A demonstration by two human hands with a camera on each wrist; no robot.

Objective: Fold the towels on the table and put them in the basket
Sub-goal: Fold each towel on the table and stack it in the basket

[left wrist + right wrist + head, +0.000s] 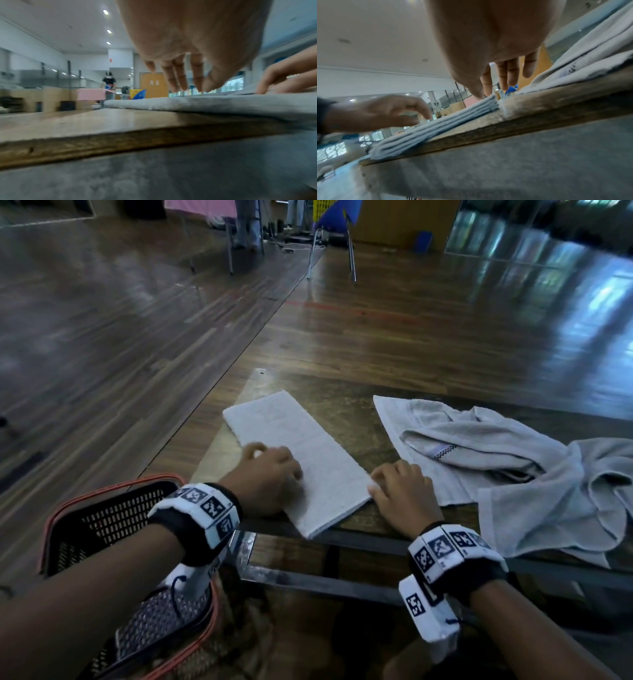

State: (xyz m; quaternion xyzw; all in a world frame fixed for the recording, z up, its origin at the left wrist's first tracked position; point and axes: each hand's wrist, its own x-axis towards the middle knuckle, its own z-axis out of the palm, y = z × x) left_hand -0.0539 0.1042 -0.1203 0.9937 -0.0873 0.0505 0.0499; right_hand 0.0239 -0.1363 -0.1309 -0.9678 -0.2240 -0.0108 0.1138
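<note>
A white towel, folded into a long layered strip, lies at the near left of the wooden table; its stacked layers show edge-on. My left hand rests on its near left part, fingers hanging down with the tips on the cloth. My right hand is at the strip's near right corner, with thumb and fingertips touching it. Crumpled grey towels lie just to the right. The black basket with an orange rim stands below the table's left end.
The grey towels hang over the table's near edge on the right. A metal frame runs under the tabletop. A blue chair stands far off on the wooden floor, and a person is in the distance.
</note>
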